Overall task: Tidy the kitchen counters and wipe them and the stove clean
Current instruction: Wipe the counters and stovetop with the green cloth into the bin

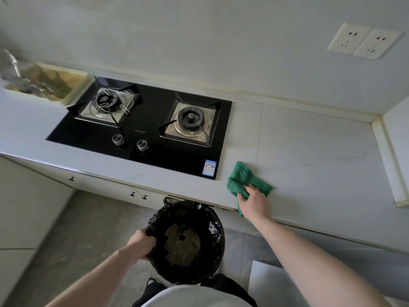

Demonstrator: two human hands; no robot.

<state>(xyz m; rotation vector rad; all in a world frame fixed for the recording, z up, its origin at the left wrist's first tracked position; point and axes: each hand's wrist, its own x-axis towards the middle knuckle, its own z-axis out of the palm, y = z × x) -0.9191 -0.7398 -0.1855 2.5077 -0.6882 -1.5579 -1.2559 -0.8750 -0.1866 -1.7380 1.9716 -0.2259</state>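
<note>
Two hands were at work, each on its own job. The right hand (254, 201) pressed a green cloth (245, 181) onto the pale surface (309, 151) just right of the stove (143, 129), its fingers (251, 189) curled into the bunched fabric and grasping it, with one corner of the cloth hanging over the front edge. The left hand (141, 243) gripped the rim of a bin (188, 240) lined with a black bag, fingers clenched round the liner's edge, and held it below the front edge of the surface (some paper scraps lay inside). I judged the step in hand to be wiping the surface beside the stove, probably sweeping crumbs toward the edge for the bin to catch. The next move likely called for drawing the cloth toward the front edge with steady pressure while bringing the bin under that spot, since it sat left of the cloth. The stove's black glass and both burners had yet to be reached, and a tray-like thing (51, 83) at the far left looked blurred.
</note>
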